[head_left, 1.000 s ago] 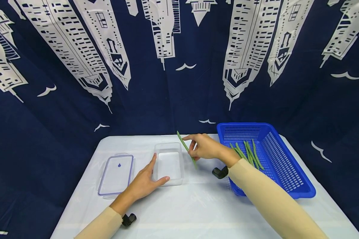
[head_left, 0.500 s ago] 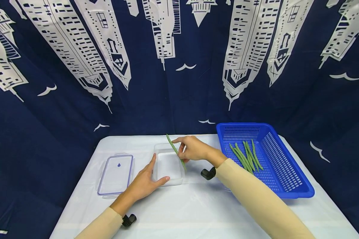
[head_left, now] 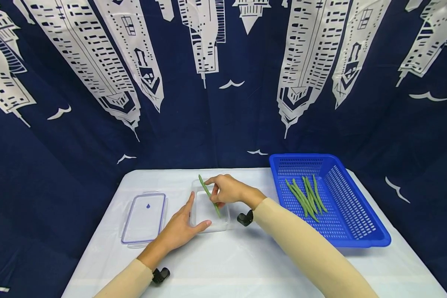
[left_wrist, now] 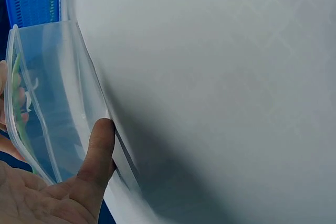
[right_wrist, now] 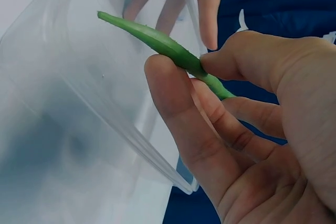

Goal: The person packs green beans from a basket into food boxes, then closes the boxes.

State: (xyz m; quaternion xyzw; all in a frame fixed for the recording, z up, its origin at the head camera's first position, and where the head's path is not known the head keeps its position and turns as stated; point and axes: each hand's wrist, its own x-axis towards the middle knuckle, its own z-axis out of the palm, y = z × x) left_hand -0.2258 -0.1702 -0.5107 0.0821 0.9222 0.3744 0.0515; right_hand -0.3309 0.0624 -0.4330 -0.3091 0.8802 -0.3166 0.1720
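Note:
My right hand (head_left: 231, 191) pinches one green bean (head_left: 205, 188) between thumb and fingers. The bean slants over a clear plastic food container (head_left: 203, 211) in the head view. Up close in the right wrist view, the bean's pointed end (right_wrist: 123, 23) sticks out past the fingertips, near the container's rim. My left hand (head_left: 179, 229) lies along the container's left side with thumb and fingers spread and extended. In the left wrist view its thumb (left_wrist: 100, 142) touches the container's near wall. The container's lid (head_left: 143, 219), with a blue-violet seal, lies to the left.
A blue perforated basket (head_left: 357, 219) with several green beans (head_left: 309, 194) stands on the right of the white-covered table (head_left: 246, 260). Behind the table hangs a dark blue cloth (head_left: 227, 124) printed with white buildings and birds.
My right hand has carried the green bean leftward, from beside the container to over it. The left hand has stayed at the container's side.

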